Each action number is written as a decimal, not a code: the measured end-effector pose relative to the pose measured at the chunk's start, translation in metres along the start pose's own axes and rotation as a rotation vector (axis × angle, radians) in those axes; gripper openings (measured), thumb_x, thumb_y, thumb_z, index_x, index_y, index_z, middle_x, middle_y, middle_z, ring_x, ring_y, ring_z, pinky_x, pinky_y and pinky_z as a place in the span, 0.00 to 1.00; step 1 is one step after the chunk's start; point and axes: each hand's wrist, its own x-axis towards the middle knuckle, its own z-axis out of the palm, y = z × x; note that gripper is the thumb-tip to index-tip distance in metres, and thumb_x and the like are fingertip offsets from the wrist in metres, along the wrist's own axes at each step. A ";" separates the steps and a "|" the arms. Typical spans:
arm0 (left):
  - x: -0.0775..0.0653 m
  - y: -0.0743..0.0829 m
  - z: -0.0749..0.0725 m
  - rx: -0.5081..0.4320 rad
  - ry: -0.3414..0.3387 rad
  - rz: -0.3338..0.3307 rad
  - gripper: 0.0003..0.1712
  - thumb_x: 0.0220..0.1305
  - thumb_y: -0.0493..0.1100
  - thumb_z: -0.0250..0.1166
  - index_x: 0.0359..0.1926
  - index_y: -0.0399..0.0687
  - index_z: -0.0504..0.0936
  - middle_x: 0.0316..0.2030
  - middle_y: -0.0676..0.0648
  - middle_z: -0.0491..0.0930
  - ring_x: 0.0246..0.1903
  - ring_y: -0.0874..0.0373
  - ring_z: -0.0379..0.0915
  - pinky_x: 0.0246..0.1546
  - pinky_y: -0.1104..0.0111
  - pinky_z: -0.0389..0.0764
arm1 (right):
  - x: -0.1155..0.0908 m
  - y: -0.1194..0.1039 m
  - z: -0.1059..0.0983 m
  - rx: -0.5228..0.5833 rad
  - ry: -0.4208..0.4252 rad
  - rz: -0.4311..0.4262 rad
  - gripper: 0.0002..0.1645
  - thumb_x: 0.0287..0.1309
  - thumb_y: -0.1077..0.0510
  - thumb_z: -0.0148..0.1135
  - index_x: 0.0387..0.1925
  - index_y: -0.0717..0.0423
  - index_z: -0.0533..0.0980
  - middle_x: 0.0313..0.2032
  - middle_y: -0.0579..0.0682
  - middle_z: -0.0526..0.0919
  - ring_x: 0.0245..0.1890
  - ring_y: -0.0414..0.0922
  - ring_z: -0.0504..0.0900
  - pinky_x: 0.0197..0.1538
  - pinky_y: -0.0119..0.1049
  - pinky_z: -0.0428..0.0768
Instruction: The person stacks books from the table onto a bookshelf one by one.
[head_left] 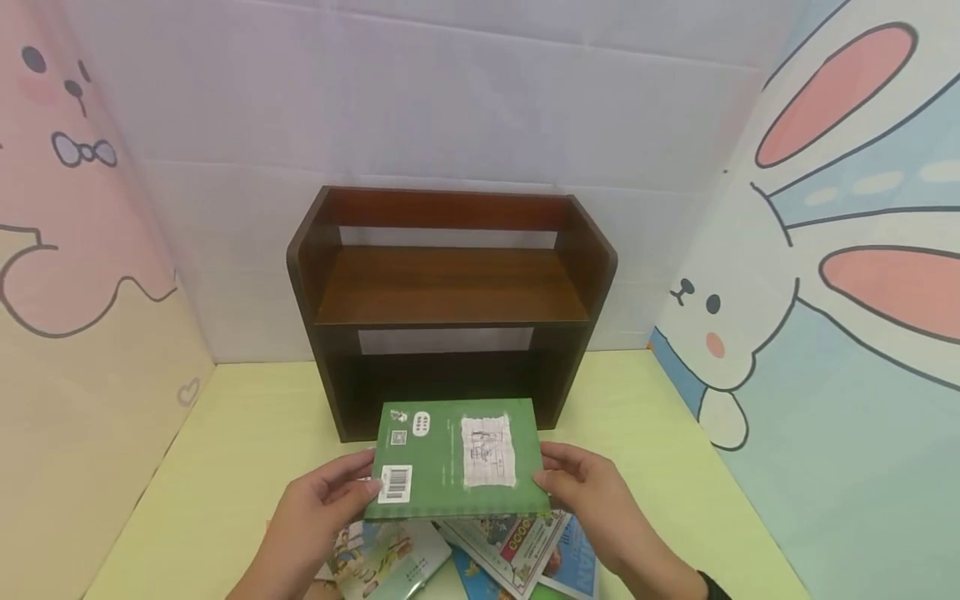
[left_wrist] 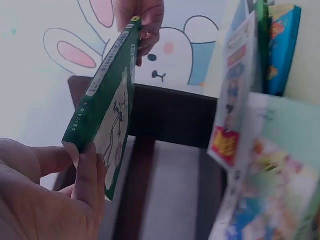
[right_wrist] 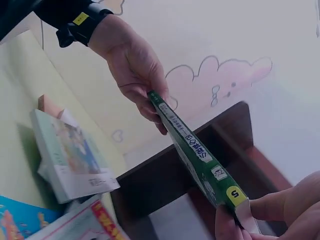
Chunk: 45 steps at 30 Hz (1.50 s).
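Observation:
A green book (head_left: 457,457) with a barcode and a white drawing on its cover is held flat above the table, just in front of a dark brown wooden shelf (head_left: 450,287). My left hand (head_left: 330,492) grips its left edge and my right hand (head_left: 581,483) grips its right edge. In the left wrist view the green book (left_wrist: 107,105) shows its spine, with my left fingers (left_wrist: 87,175) pinching the near corner. The right wrist view shows the book (right_wrist: 200,155) edge on, my right fingers (right_wrist: 235,222) at its near end and the left hand (right_wrist: 135,70) at the far end.
Several colourful books (head_left: 480,554) lie in a loose pile on the yellow-green table (head_left: 225,467) under my hands. Cartoon rabbit panels (head_left: 825,292) wall in the right side, a pink cartoon panel (head_left: 75,208) the left, a white wall the back.

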 end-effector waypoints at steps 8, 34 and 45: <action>0.001 0.055 -0.018 0.072 -0.033 0.076 0.30 0.77 0.42 0.72 0.74 0.40 0.79 0.57 0.41 0.89 0.51 0.54 0.89 0.50 0.65 0.90 | 0.002 -0.045 -0.001 -0.037 0.000 -0.075 0.30 0.78 0.57 0.67 0.75 0.64 0.75 0.59 0.58 0.88 0.52 0.52 0.91 0.56 0.42 0.89; 0.136 0.182 -0.009 0.507 0.052 0.347 0.29 0.85 0.46 0.58 0.78 0.38 0.74 0.70 0.37 0.78 0.60 0.43 0.73 0.60 0.50 0.80 | 0.149 -0.164 -0.017 -0.206 0.121 -0.220 0.29 0.83 0.54 0.61 0.75 0.64 0.75 0.65 0.59 0.79 0.54 0.52 0.81 0.64 0.45 0.80; 0.172 0.186 -0.006 0.540 0.083 0.337 0.27 0.84 0.43 0.54 0.76 0.35 0.76 0.69 0.36 0.78 0.56 0.44 0.73 0.52 0.53 0.77 | 0.185 -0.175 -0.012 -0.345 0.169 -0.216 0.27 0.83 0.54 0.62 0.72 0.65 0.78 0.64 0.59 0.80 0.58 0.52 0.76 0.61 0.45 0.76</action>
